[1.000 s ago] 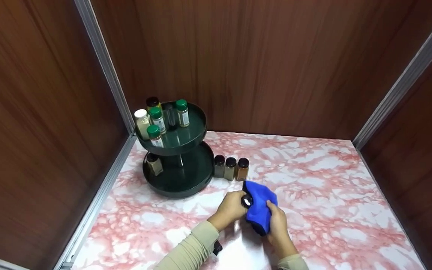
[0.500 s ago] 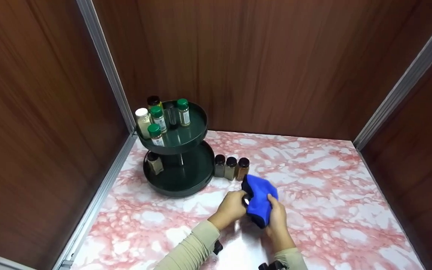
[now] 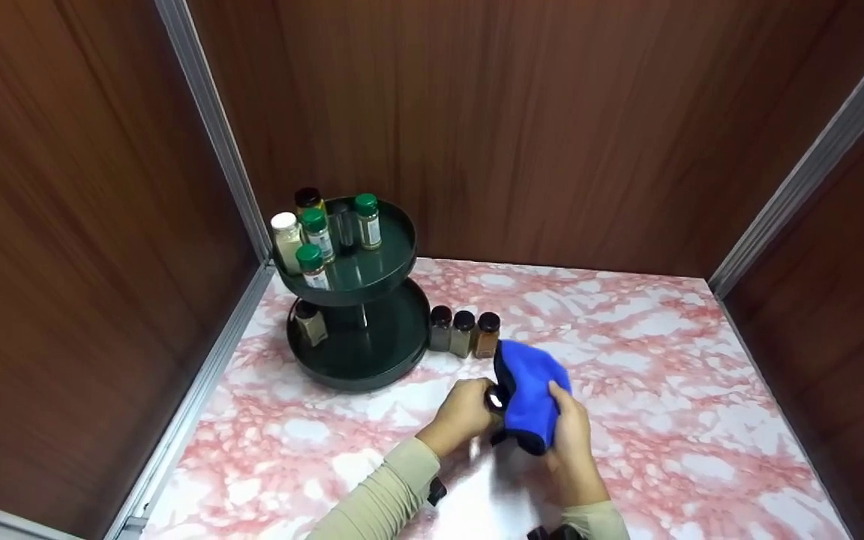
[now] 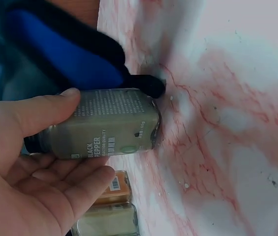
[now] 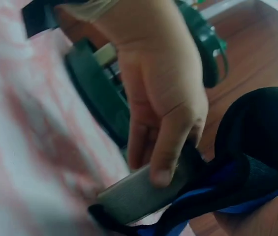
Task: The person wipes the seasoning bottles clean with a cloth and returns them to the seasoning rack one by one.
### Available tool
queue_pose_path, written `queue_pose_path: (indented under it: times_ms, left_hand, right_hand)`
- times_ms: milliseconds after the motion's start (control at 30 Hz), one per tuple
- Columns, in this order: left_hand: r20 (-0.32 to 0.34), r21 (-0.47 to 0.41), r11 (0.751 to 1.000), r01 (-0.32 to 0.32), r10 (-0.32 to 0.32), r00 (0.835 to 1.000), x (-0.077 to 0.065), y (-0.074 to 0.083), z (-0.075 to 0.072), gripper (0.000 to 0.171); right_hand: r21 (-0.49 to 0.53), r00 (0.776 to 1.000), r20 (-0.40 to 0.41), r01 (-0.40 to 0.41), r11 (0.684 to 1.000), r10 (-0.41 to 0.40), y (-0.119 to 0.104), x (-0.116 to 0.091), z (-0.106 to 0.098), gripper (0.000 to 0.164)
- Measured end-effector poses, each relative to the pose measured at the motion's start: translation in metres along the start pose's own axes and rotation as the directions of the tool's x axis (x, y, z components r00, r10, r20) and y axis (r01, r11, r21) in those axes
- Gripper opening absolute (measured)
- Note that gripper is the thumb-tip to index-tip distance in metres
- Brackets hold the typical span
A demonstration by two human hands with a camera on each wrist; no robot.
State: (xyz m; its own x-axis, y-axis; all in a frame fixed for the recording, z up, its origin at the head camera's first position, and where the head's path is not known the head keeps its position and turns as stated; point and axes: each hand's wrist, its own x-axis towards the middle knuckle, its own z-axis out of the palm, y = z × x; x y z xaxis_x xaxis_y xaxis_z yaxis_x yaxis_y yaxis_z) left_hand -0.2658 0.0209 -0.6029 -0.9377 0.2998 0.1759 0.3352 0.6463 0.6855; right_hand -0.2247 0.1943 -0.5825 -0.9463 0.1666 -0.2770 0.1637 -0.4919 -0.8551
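My left hand [image 3: 464, 411] grips a square glass spice jar [image 4: 114, 123] by its dark-capped end. Its label reads "BLACK PEPPER", and in the left wrist view the jar lies sideways across the picture, thumb on one face and fingers on another. From the right, my right hand [image 3: 572, 435] holds a blue cloth [image 3: 531, 386] with black edging, thumb on top of it. The black edge of the cloth reaches the jar's base in the right wrist view. Both hands are over the front middle of the table, and the cloth hides the fingers of my right hand.
A dark green two-tier turntable [image 3: 394, 352] stands at the left, several capped bottles on its upper tier and one jar [image 3: 312, 328] below. Beside it three dark-capped spice jars [image 3: 463, 335] form a row on the marbled table [image 3: 642, 390]. Wood-look panels [image 3: 522, 135] enclose the back and sides.
My right hand and the cloth have shifted slightly up, then to the right, and the cloth has turned and changed its folds. My left hand stays nearly in place on the jar.
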Motion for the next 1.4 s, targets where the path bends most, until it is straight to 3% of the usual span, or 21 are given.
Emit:
queue_pose_path:
  times_ms: [200,333,533,767,900,1167,1267,1400]
  left_hand:
    - [-0.045,0.063,0.997,-0.046,0.049,0.998,-0.001,0.004,-0.001,0.012]
    - [-0.059,0.080,0.996,-0.046,0.051,0.997,-0.002,0.005,-0.002,0.007]
    - [-0.022,0.051,0.998,-0.037,0.038,0.999,-0.003,0.004,-0.003,0.015]
    - [0.045,-0.017,1.000,-0.011,0.012,0.999,0.000,0.000,-0.004,0.032]
    - [0.079,-0.075,0.997,-0.011,0.017,0.997,0.000,-0.001,-0.005,0.035]
    - [0.099,-0.144,0.989,0.016,-0.001,0.995,-0.001,-0.004,-0.006,0.046]
    - [0.049,-0.133,0.990,0.039,-0.032,0.998,-0.005,-0.001,0.000,0.052]
    - [-0.066,-0.014,0.995,0.096,-0.096,0.993,-0.013,0.006,0.011,0.076]
  right_hand:
    - [-0.025,1.000,0.003,-0.024,0.999,0.024,0.016,0.023,0.002,0.051]
    - [-0.113,0.999,-0.002,-0.047,0.992,0.047,0.033,0.028,-0.006,0.053]
    - [-0.240,0.999,0.001,-0.052,0.969,0.054,0.037,0.012,-0.021,0.056]
    - [-0.271,0.995,0.008,-0.096,0.958,0.102,0.022,0.000,-0.034,0.059]
    - [-0.294,0.996,-0.010,-0.084,0.952,0.085,0.014,0.001,-0.040,0.060]
    - [-0.381,0.997,-0.068,-0.001,0.924,-0.027,-0.001,0.002,-0.041,0.048]
    - [-0.426,0.992,-0.076,0.055,0.903,-0.097,-0.006,0.002,-0.039,0.038]
    - [-0.527,0.976,-0.055,0.152,0.836,-0.211,-0.008,0.002,-0.036,0.035]
